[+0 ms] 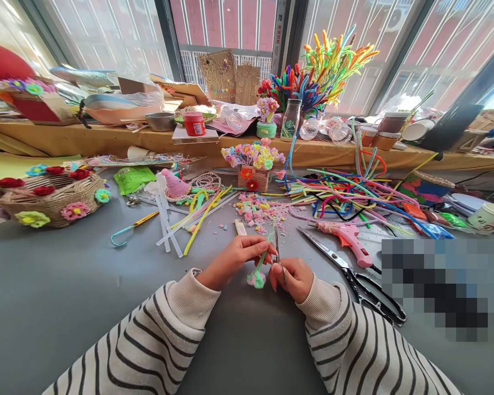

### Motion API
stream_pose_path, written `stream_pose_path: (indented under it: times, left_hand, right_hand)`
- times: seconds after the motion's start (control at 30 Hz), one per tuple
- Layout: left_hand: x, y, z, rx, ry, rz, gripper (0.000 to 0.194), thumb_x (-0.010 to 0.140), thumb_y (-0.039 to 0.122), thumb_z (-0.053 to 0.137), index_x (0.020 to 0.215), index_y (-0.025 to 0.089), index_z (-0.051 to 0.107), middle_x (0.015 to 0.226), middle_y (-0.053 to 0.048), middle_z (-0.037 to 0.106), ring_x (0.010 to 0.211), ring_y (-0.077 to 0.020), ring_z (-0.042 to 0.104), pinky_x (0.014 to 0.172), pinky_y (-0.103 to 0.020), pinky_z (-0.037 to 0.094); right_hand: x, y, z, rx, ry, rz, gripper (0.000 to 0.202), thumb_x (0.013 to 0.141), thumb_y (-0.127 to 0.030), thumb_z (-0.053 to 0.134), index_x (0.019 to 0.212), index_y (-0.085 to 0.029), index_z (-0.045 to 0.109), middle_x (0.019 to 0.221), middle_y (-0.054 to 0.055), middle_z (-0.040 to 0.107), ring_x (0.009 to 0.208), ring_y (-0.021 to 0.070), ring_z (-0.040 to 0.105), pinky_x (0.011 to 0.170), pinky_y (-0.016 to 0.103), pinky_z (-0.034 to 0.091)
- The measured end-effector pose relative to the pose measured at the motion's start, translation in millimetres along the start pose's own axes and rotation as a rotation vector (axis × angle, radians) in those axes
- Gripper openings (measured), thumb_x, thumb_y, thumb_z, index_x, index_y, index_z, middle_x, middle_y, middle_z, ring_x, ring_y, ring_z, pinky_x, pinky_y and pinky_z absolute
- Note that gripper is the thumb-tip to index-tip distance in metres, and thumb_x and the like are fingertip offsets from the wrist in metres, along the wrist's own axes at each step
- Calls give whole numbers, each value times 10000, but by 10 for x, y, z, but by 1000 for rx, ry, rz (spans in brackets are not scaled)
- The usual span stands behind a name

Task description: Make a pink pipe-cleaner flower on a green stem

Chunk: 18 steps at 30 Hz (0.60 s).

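Observation:
Between the thumb and fingers of my left hand (233,258) is the green stem of a small pipe-cleaner flower (256,279). Its pink and green head hangs downward. My right hand (295,278) is closed round the handles of small metal scissors (277,246), whose blades point away from me beside the stem. Whether the blades touch the stem I cannot tell. Just beyond both hands lies a heap of pink, yellow and green fluffy clippings (263,211).
Large black-handled scissors (349,269) and a pink glue gun (349,236) lie to the right. Behind them spreads a pile of pipe cleaners (337,189). Glue sticks (167,219) and a crochet hook (135,226) are on the left, near a flower-trimmed basket (53,200). A small flower pot (253,178) stands behind the clippings.

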<state>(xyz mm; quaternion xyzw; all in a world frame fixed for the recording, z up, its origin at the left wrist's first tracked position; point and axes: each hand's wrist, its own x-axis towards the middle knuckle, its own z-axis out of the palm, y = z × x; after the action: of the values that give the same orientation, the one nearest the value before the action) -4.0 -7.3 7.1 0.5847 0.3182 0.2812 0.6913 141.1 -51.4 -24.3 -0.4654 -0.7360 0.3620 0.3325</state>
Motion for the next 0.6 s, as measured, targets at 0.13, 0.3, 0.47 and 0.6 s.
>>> stream_pose_path:
  times: [0.13, 0.3, 0.47, 0.6]
  left_hand:
    - [-9, 5, -3, -88, 8, 2, 200, 710, 273, 451, 661, 112, 559, 578, -1, 493, 562, -74, 437, 562, -198, 320]
    - [-18, 28, 8, -104, -18, 15, 206, 714, 276, 439, 642, 114, 544, 562, -1, 486, 543, -78, 431, 558, -206, 326]
    - [-18, 18, 17, -13, -71, 3, 228, 723, 287, 419, 639, 112, 541, 577, -2, 480, 562, -81, 426, 573, -209, 323]
    - [-14, -1, 14, 52, -69, 46, 244, 732, 305, 403, 635, 117, 526, 595, 0, 461, 576, -82, 411, 575, -209, 315]
  right_hand:
    - [5, -15, 2, -12, -3, 1, 623, 738, -573, 191, 427, -131, 501, 362, -28, 350, 364, 45, 337, 410, 173, 281]
    - [5, -15, 4, -15, -36, -8, 645, 732, -588, 164, 460, -132, 530, 363, -27, 359, 364, 49, 349, 417, 174, 294]
    - [12, 3, 14, -25, -22, -27, 636, 725, -595, 179, 450, -133, 520, 377, -19, 404, 375, 50, 371, 430, 176, 309]
    - [14, 24, 26, -81, 24, -53, 606, 751, -549, 204, 393, -144, 479, 403, -2, 459, 407, 57, 408, 473, 180, 336]
